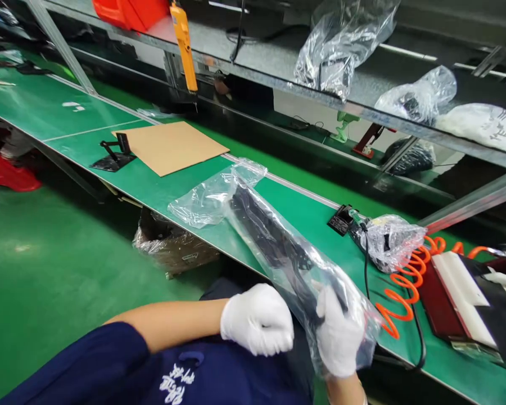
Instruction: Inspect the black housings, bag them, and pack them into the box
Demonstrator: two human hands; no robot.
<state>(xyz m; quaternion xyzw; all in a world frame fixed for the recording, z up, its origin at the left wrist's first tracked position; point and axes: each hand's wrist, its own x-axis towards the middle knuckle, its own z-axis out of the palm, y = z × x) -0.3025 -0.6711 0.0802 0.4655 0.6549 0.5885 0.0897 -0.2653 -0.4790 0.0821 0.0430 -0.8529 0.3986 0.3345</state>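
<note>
A clear plastic bag (253,239) lies slantwise across the bench edge, with a long black part (274,239) inside it. My right hand (339,334), in a white glove, is closed around the near end of that part, at the bag's near end. Whether the hand is inside the bag or gripping through the film, I cannot tell. My left hand (259,322), also gloved in white, is curled into a fist just left of the bag, in front of my body. Nothing sticks out of the fist.
A brown cardboard sheet (172,146) and a small black stand (113,154) lie further left on the green bench (88,121). At right are a coiled orange hose (405,292), a bagged part (390,239) and dark red pieces (442,298). A yellow electric screwdriver (184,48) hangs above.
</note>
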